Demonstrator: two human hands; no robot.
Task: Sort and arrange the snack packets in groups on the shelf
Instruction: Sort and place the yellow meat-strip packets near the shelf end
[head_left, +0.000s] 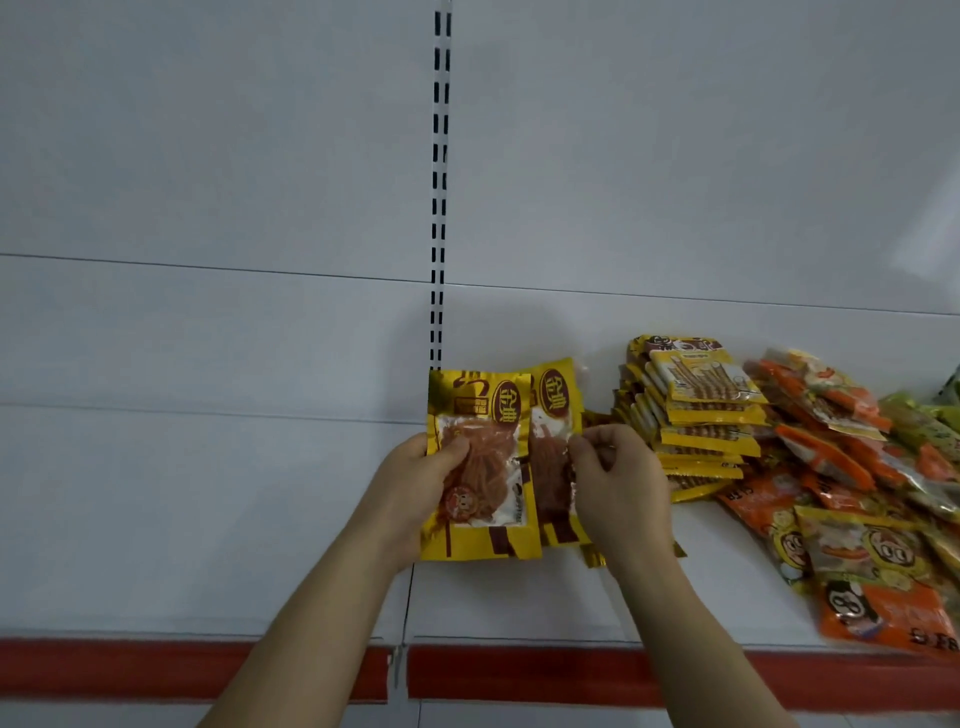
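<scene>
Gold foil packet (475, 467) with clear window, upright over the shelf (208, 519) — left hand (415, 486) grips its left edge, thumb on the front. Second gold packet (553, 447) just behind, overlapping, pinched by right hand (618, 483). Right of them: leaning stack of yellow packets (701, 415), then a loose orange heap (852, 483). White metal shelf, red front strip (519, 673), slotted upright (440, 182) on white back panel.

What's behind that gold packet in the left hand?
Behind the front gold packet, gripped by the left hand, a second matching gold packet shows, pinched by the right hand. Any further packets are hidden.
</scene>
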